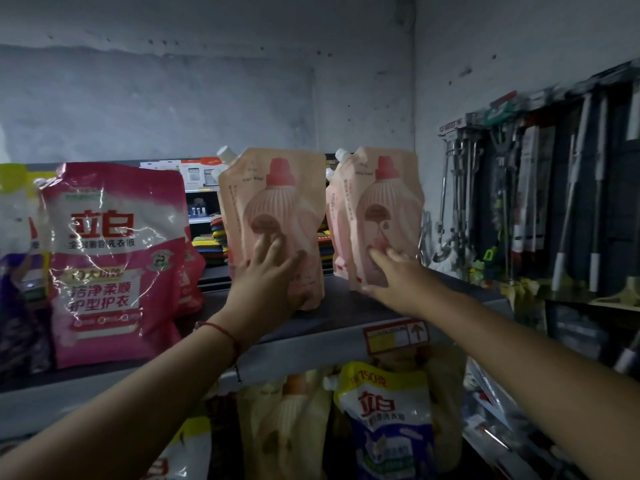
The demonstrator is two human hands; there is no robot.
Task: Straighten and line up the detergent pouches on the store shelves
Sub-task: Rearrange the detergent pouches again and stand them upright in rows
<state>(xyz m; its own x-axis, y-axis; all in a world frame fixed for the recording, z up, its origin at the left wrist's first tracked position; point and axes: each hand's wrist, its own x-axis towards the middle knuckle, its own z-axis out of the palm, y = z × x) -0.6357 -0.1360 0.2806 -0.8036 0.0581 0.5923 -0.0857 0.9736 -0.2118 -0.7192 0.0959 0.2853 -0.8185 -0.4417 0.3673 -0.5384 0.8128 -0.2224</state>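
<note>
The step in hand looks like squaring up 2 pale pink spouted pouches on the top shelf [346,306], in the middle of the frame. The left hand [268,275] lies flat on the lower face of the left pink pouch [273,216], fingers fairly straight and slightly spread, the thumb reaching round its lower right edge; it presses more than it grips. The right hand [391,275] meets the right pink pouch [377,216] near its bottom, fingers extended onto the printed face, thumb low by the base; whether it pinches the edge I cannot tell. Both pouches stand upright, near each other but apart, white caps at their upper left corners. At least 1 more pouch of the same kind stands just behind the right one.

The next move probably calls for nudging both bases so the fronts sit level with the shelf lip and with the magenta pouch [117,258] at the left of the frame, which stands further forward and leans a little. These soft pouches will likely slump if pushed high, so low pressure suits them.

The shelf is dark grey metal with a red price tag [396,336] on its front rail. Below it, at the bottom centre, hang or stand more pouches, 1 of them a blue and yellow pouch [388,420]. Behind is a rough grey wall; long-handled cleaning tools [571,202] hang at the right. The light is dim.
</note>
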